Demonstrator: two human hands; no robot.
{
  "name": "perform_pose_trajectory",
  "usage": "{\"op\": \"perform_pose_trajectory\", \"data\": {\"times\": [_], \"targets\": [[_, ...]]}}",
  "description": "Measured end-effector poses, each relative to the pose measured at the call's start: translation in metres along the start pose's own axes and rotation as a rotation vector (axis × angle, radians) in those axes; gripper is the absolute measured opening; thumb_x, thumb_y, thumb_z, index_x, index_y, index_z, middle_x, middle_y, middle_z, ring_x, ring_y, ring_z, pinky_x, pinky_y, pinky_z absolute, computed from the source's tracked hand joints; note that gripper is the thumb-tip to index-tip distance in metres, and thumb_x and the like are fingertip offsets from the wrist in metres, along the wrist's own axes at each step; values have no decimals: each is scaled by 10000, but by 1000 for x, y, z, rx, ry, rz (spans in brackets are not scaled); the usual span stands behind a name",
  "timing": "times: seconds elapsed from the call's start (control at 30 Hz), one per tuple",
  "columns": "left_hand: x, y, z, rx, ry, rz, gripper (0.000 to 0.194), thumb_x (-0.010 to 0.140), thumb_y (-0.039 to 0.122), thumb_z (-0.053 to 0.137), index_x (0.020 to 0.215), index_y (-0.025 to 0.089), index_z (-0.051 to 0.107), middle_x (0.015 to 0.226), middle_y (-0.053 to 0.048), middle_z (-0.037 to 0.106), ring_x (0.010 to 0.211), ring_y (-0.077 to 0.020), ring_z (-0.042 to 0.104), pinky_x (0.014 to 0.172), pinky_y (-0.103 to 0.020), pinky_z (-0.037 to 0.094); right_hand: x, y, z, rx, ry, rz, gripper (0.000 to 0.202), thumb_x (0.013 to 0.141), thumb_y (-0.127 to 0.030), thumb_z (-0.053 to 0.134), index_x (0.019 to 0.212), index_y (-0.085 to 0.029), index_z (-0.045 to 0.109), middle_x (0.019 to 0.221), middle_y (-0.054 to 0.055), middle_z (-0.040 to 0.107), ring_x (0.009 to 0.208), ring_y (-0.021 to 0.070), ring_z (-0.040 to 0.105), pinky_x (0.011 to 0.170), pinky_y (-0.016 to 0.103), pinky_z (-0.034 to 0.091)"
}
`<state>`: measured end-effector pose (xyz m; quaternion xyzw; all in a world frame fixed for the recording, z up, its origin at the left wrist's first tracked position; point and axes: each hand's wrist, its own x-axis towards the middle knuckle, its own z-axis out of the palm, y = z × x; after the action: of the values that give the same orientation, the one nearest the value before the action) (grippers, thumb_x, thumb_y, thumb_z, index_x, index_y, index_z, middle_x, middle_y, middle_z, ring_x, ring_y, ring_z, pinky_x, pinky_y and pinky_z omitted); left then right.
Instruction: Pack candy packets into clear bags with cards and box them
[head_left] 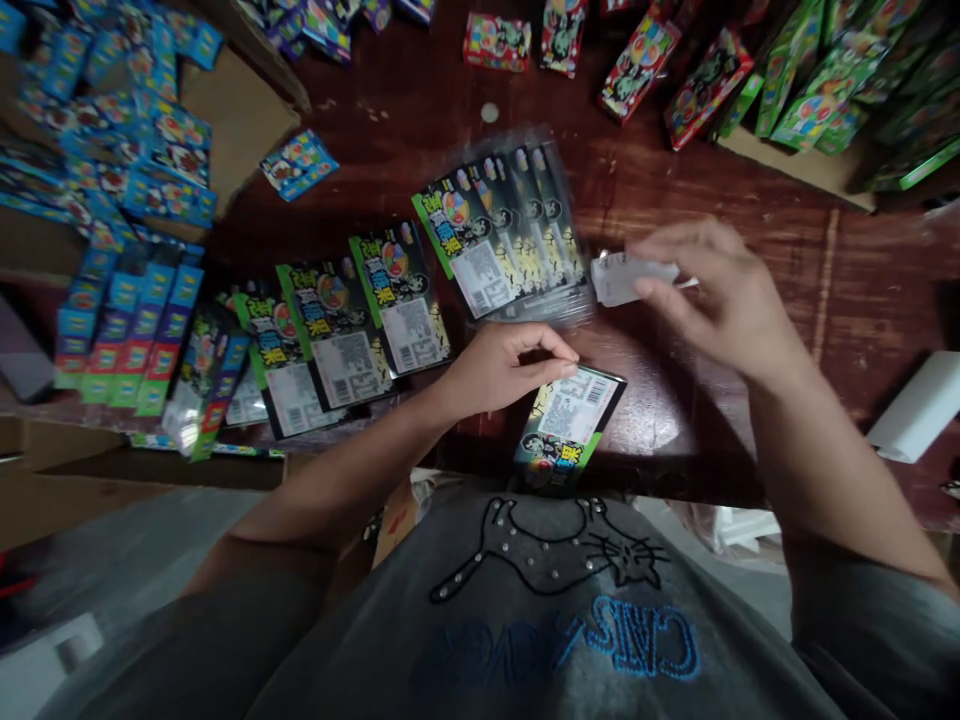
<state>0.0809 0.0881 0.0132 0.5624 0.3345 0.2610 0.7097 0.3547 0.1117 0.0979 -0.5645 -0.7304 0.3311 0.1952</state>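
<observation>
My bare left forearm (352,465) slants inward from the lower left to my left hand (506,370), its thumb (544,374) and forefinger (551,341) meeting at the tips with a small gap behind. My bare right forearm (847,460) rises opposite; my right hand (720,285) reaches farther forward, angled inward, slightly blurred, fingers (682,236) curved and thumb extended beneath them.

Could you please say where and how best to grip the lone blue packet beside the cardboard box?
I'd probably pinch the blue packet across its long edges, coming from the right: it lies flat, with the cardboard box close on its left.
</observation>
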Motion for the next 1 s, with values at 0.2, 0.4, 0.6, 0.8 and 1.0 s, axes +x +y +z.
{"op": "perform_pose_trajectory", "data": {"times": [0.2, 0.4, 0.6, 0.8, 1.0], "targets": [[29, 2, 9, 222, -78, 148, 30, 946, 227, 761, 933, 215, 785, 1606, -119, 609, 1433, -268, 639, 1199, -487, 514, 95, 70, -12, -155, -411, -196, 436, 850, -586, 811, 1172, -292, 828, 1157, 74, 787, 1145, 352, 674, 1126, 587, 477], [31, -5, 10, 237, -88, 143, 61, 968, 242, 691, 911, 243, 713, 1660, -86, 556, 1489, -288, 600, 1143, -481, 539, 90, 55, -8, 73, -470, -111, 302, 870, -584, 798, 901, -284, 809, 868, -3, 767, 820, 199, 665, 867, 381, 534], [32, -16, 15, 300, -71, 164, 74, 991, 265, 647, 924, 239, 663, 1075, -90, 794, 1221, -263, 743, 1017, -433, 582, 57, 16, -11, 420, -260, 117, 475, 772, -700, 883, 885, -251, 773, 831, -3, 735, 747, 155, 620, 712, 316, 516], [19, -20, 11, 284, -23, 99, 56, 983, 284, 654, 989, 233, 677, 1271, -110, 775, 1171, -235, 744, 997, -402, 577, 37, 5, -24, 198, -89, -24, 317, 952, -566, 795, 951, -250, 765, 946, 19, 732, 847, 133, 606, 836, 309, 502], [-11, -3, 11, 334, 190, 99, 123, 954, 245, 705, 1072, 216, 720, 1387, -106, 621, 1016, -166, 679, 880, -328, 586, 5, -34, -23, 524, -83, 100, 452, 859, -372, 918, 1224, -281, 668, 918, -34, 672, 805, 106, 621, 733, 258, 530]]}}
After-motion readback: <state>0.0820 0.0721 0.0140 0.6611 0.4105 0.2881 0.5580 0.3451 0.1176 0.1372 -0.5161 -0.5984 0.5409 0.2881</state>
